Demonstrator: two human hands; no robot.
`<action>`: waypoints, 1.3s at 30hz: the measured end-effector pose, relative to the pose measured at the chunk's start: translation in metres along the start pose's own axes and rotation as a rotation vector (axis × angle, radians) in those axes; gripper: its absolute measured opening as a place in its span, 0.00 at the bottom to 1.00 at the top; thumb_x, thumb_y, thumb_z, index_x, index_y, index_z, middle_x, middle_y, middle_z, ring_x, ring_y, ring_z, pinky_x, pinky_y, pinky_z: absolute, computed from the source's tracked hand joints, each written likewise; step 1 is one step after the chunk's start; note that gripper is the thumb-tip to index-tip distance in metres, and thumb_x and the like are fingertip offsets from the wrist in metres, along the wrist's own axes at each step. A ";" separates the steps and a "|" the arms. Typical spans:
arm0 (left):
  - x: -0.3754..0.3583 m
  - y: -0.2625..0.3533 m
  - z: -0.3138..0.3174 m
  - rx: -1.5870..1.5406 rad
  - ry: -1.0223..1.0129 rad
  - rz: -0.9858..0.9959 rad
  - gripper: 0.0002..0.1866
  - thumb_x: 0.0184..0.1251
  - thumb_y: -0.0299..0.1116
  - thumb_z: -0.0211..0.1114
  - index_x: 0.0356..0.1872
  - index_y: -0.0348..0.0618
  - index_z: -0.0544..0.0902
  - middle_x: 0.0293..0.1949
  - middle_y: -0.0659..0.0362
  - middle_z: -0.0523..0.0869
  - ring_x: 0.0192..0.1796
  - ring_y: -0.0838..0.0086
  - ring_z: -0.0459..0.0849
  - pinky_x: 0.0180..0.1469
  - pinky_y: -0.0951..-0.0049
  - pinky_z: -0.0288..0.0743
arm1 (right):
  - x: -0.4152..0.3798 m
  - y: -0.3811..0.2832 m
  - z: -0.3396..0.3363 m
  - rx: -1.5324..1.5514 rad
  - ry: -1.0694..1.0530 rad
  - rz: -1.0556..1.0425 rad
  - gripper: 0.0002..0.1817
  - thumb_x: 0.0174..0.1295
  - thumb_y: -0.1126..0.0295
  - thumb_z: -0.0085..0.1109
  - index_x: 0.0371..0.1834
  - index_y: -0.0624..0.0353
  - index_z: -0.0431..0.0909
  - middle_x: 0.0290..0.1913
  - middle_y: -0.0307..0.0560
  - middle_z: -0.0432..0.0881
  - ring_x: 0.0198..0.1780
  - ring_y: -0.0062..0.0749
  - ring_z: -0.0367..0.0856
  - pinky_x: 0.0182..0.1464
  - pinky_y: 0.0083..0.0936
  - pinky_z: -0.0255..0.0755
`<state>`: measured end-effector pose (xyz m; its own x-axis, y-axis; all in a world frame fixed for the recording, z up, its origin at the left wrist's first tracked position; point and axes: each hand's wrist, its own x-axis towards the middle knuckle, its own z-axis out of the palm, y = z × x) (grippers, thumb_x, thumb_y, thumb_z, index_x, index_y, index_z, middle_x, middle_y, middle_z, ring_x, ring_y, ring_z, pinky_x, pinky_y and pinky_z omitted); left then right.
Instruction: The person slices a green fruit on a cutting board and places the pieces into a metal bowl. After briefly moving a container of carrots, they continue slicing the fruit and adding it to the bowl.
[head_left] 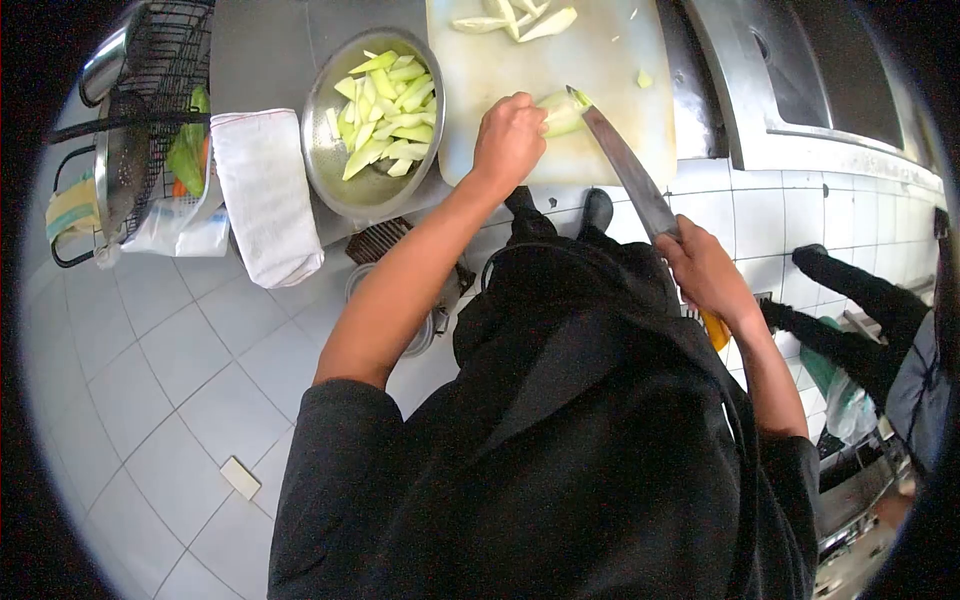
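A pale green vegetable piece lies on the white cutting board, held at its left end by my left hand, whose fingers are curled closed. My right hand grips a large knife by its handle, part of which shows yellow below the hand. The blade's tip is at the right end of the vegetable. More pale pieces rest at the board's far edge, and a small bit lies to the right. Left of the board, a metal colander holds several cut green pieces.
A folded white cloth hangs over the counter's edge beside a black wire basket and green vegetables. At the right are a metal counter and another person. A small pale block lies on the tiled floor.
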<state>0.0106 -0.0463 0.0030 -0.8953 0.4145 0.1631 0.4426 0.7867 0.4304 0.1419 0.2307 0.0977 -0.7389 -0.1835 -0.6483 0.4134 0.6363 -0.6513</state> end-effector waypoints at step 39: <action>-0.005 0.002 -0.004 -0.123 0.065 -0.067 0.06 0.51 0.21 0.69 0.32 0.36 0.89 0.34 0.51 0.86 0.37 0.53 0.86 0.44 0.56 0.81 | 0.039 0.041 0.012 0.433 -0.305 0.048 0.19 0.81 0.54 0.46 0.45 0.61 0.71 0.19 0.35 0.67 0.14 0.20 0.67 0.17 0.21 0.67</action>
<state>0.0160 -0.0485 0.0067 -0.9258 0.3291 0.1861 0.3759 0.7480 0.5471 0.1368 0.2406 0.0407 -0.5519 -0.4123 -0.7249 0.6728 0.2934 -0.6792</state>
